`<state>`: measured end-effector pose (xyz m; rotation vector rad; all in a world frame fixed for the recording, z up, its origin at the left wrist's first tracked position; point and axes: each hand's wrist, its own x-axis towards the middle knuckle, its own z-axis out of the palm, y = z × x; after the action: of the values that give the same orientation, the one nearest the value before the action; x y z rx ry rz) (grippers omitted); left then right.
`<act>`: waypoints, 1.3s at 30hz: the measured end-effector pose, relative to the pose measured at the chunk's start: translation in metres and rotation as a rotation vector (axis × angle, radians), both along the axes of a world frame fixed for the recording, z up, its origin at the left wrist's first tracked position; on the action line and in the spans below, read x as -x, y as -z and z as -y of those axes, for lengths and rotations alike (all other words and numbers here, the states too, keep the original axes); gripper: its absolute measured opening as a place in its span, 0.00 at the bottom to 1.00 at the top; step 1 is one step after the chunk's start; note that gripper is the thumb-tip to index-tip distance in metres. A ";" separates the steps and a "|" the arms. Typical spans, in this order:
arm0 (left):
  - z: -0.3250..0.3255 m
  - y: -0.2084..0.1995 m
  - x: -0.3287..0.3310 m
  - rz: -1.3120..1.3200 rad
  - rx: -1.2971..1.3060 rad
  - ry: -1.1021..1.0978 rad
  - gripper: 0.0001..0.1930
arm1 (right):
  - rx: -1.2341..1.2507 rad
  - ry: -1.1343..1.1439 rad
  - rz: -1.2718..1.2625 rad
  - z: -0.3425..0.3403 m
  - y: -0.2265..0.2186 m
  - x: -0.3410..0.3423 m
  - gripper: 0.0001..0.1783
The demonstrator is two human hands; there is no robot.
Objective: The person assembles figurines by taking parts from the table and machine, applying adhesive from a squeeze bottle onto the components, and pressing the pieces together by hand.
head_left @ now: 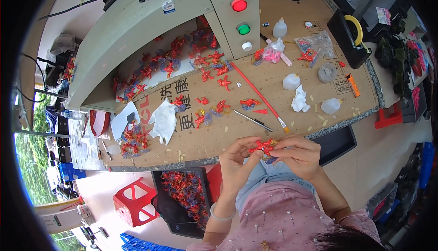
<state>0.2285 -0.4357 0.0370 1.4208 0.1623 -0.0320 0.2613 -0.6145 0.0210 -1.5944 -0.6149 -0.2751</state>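
Between my two hands, just off the table's near edge, is a small red plastic figurine (263,148) with yellow and purple-blue parts. My left hand (239,159) pinches its left side with thumb and fingers. Fingers of my right hand (299,154) close on its right side; their tips partly hide it. Beyond my hands on the cardboard-covered table (205,137) lie a red-handled paintbrush (260,96), a pen-like tool (252,120) and a small red pointed piece (260,111). Several similar figurines (221,106) lie loose to the left of these.
A grey arched machine (137,27) with red and green buttons stands at the back left, many figurines inside its opening. White squeeze bottles (331,106), crumpled tissue (300,99) and an orange cutter (352,85) sit on the right. A black crate (200,175) of figurines and a red stool (136,201) are below left.
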 end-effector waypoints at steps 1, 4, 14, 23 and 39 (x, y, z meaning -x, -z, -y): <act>-0.001 0.002 0.000 0.008 0.010 0.015 0.16 | 0.031 -0.009 0.013 0.001 0.000 -0.001 0.17; -0.001 0.001 -0.001 -0.003 0.040 0.032 0.14 | 0.075 -0.019 0.013 0.003 0.000 -0.002 0.17; 0.004 -0.002 0.001 -0.048 0.080 0.030 0.13 | 0.058 0.111 -0.214 -0.001 -0.032 -0.006 0.09; 0.002 0.007 0.000 -0.185 0.344 0.132 0.12 | -0.030 0.007 -0.462 -0.005 -0.024 -0.003 0.04; 0.005 0.001 0.002 -0.053 0.244 0.180 0.19 | 0.048 -0.016 -0.311 0.003 -0.025 -0.003 0.05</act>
<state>0.2260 -0.4408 0.0358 1.1877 0.0715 -0.2305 0.2641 -0.6171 0.0457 -1.6354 -0.3954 0.0017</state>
